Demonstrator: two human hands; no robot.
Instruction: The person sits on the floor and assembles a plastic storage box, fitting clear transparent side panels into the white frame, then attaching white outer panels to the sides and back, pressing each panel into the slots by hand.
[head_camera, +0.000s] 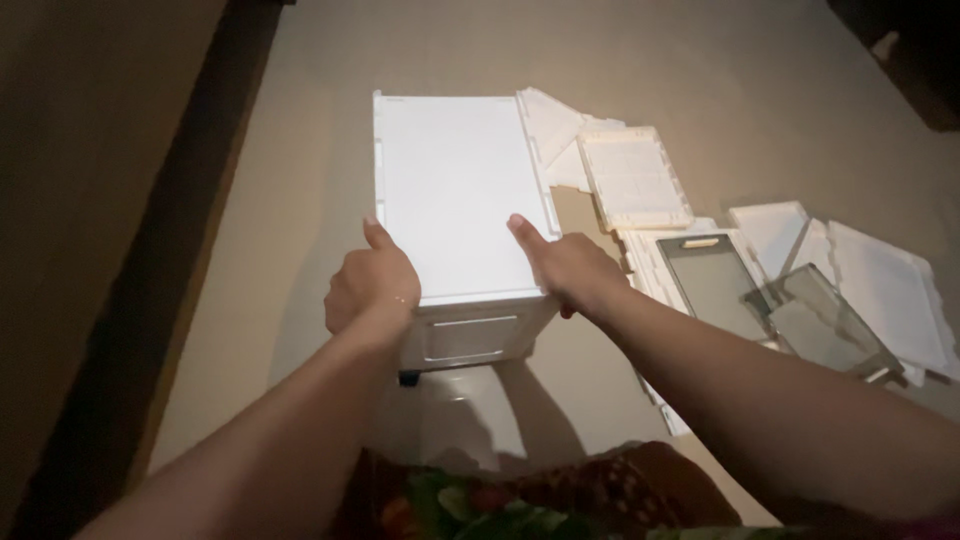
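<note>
The left hand (372, 288) grips the near left corner of a white box (455, 215): its thumb lies flat on the top panel and the other fingers curl down around the left side. The right hand (572, 270) grips the near right corner the same way, thumb pressed on the top panel, fingers wrapped over the right edge and out of sight behind it. Both hands are clasped on the box, one on each side.

The box stands on the floor (300, 150), close in front of the person, its long side running away from the camera. Its top is a plain white panel with a notched rim along the left and right edges. The near face shows a recessed rectangular frame, and a small dark foot shows under its near left corner.

To the right of the box, loose panels lie on the floor. A white gridded panel (634, 180) lies just beside the far right corner. Farther right lie a grey translucent panel (712, 282) with a handle slot, a second clear panel (825, 320) tilted against it, and more white panels (885, 285) towards the right edge of the view.
</note>
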